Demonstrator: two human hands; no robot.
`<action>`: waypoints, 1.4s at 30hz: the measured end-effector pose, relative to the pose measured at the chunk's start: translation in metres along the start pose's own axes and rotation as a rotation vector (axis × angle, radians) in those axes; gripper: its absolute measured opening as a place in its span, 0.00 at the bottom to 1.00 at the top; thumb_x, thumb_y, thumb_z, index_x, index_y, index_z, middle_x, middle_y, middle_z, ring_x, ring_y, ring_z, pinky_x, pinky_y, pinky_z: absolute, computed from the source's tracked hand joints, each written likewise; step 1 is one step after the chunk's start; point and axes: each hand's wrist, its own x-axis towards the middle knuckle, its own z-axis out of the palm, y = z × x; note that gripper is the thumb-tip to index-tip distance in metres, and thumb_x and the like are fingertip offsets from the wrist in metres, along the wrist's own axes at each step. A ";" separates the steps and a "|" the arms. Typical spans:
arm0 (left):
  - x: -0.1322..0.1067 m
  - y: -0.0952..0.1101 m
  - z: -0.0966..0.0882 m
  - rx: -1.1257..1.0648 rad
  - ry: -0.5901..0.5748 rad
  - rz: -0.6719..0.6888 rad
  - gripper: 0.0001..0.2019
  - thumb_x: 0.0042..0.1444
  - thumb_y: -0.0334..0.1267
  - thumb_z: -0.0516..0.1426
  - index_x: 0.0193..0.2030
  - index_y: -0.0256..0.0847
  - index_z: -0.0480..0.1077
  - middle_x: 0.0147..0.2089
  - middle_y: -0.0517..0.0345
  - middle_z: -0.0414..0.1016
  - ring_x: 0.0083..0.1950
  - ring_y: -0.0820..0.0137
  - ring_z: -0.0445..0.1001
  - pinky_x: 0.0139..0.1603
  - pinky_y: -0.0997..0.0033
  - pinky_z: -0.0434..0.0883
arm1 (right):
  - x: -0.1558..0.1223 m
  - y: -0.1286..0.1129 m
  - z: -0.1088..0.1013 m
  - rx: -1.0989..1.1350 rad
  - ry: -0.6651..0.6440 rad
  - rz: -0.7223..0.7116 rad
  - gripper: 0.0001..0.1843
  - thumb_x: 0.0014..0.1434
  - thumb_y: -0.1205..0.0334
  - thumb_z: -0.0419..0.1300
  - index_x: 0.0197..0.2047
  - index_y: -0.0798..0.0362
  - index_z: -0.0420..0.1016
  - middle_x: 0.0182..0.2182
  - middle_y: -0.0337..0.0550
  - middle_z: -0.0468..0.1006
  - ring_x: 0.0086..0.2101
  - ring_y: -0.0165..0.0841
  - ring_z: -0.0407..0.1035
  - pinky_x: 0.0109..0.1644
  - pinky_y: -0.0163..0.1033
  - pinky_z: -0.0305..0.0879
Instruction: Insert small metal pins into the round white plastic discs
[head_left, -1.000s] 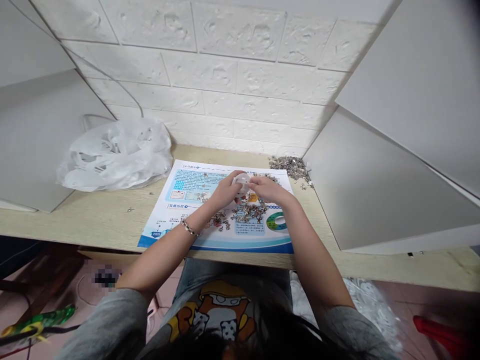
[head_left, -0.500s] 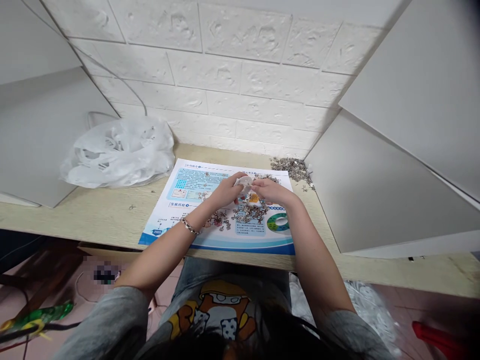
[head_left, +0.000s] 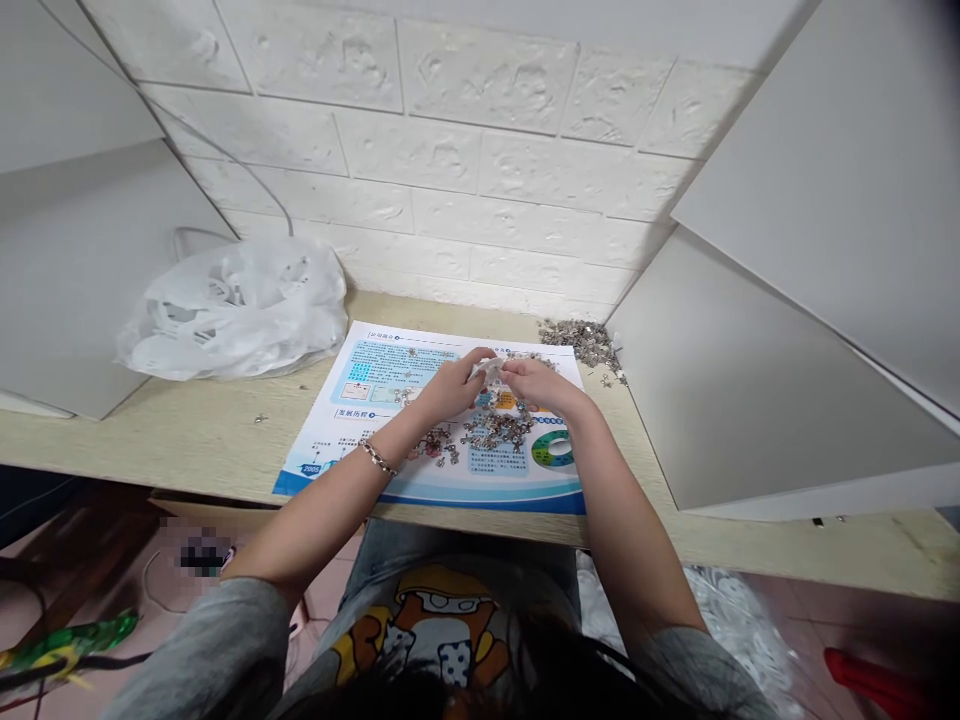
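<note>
Left hand [head_left: 450, 390] and right hand [head_left: 541, 385] pinching a small white piece [head_left: 486, 371], apparently plastic, on a printed poster [head_left: 517, 492], "2005" and "发展历程" legible

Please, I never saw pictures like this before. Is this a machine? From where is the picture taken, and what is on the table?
There is no machine here, only a person's two bare hands. The picture comes from a camera worn on the person's head, looking forward and down. The left hand, with a bracelet, and the right hand together hold a small white object. Below them, a printed sheet lies on a light wood-look desk. Small metal parts are scattered on the sheet and piled beyond it. A white plastic bag lies to the left.
</note>
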 end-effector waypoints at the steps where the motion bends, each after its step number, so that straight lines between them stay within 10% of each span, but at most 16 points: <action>1: 0.000 0.000 0.000 0.022 0.008 0.006 0.16 0.57 0.35 0.43 0.51 0.43 0.60 0.27 0.60 0.72 0.20 0.76 0.67 0.25 0.75 0.64 | 0.001 0.000 0.001 -0.015 0.023 -0.010 0.11 0.58 0.56 0.49 0.36 0.53 0.67 0.17 0.35 0.55 0.15 0.24 0.48 0.17 0.31 0.48; 22: 0.002 -0.004 0.006 0.330 0.018 0.125 0.18 0.59 0.35 0.43 0.56 0.38 0.56 0.18 0.61 0.63 0.20 0.72 0.63 0.25 0.74 0.58 | 0.008 -0.007 0.020 -0.219 0.369 -0.131 0.11 0.56 0.62 0.45 0.29 0.54 0.65 0.27 0.43 0.69 0.26 0.30 0.61 0.27 0.33 0.52; 31: 0.002 -0.003 0.000 0.462 -0.009 0.183 0.18 0.57 0.34 0.44 0.54 0.41 0.59 0.20 0.59 0.65 0.22 0.70 0.64 0.25 0.73 0.58 | 0.010 -0.003 0.021 0.329 0.099 -0.002 0.06 0.53 0.62 0.51 0.36 0.50 0.62 0.14 0.30 0.47 0.13 0.22 0.40 0.16 0.30 0.43; 42: 0.012 -0.009 -0.013 -0.510 -0.117 -0.297 0.16 0.58 0.40 0.44 0.51 0.37 0.57 0.33 0.44 0.74 0.25 0.68 0.73 0.16 0.76 0.59 | 0.006 -0.006 0.016 0.114 0.214 -0.093 0.16 0.54 0.50 0.52 0.25 0.53 0.60 0.15 0.34 0.53 0.14 0.23 0.50 0.16 0.31 0.49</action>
